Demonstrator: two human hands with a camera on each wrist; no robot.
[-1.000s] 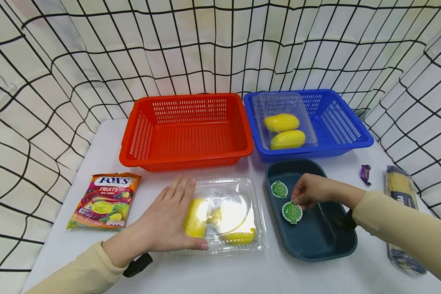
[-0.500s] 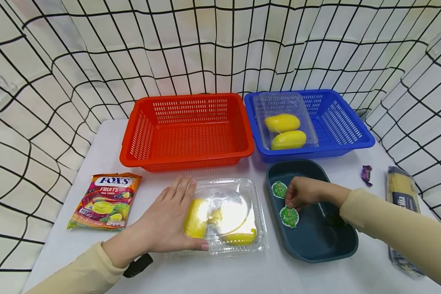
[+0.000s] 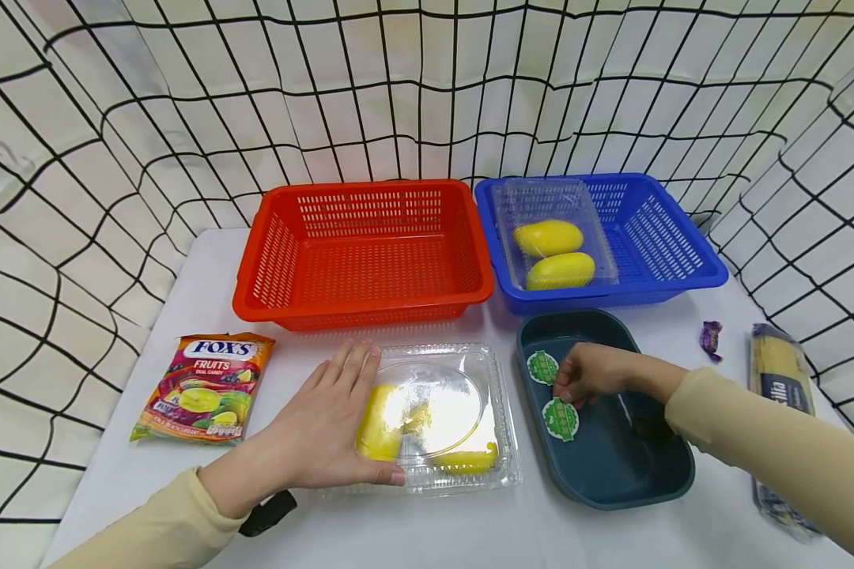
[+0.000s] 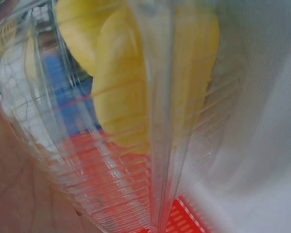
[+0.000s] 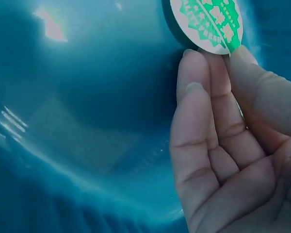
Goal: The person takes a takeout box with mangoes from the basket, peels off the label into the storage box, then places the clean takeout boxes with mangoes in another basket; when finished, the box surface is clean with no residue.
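My left hand (image 3: 316,431) rests with straight fingers on the left side of a closed clear plastic clamshell box (image 3: 504,427). Yellow mango-like fruit (image 3: 377,427) shows through its lid, partly lost in glare. The box wall and the yellow fruit (image 4: 121,87) fill much of the left wrist view. Over a dark teal tray (image 3: 612,482), my right hand (image 3: 592,375) pinches the edge of a round green-and-white sticker (image 3: 561,420) between thumb and fingers. The same sticker (image 5: 211,22) is cut off at the top of the right wrist view. A second round sticker (image 3: 542,367) lies just behind it.
Behind stand a red basket (image 3: 363,308) and a blue basket (image 3: 655,292) holding another clear box (image 3: 598,229) of yellow fruit. A candy bag (image 3: 206,387) lies left. A purple wrapped candy (image 3: 710,340) and a long yellow-and-navy packet (image 3: 783,371) lie right. Netting (image 3: 413,95) encloses the table.
My right hand has shifted slightly left and back, and the pinched sticker has moved a little left and forward, toward me. My left hand stays on the box.
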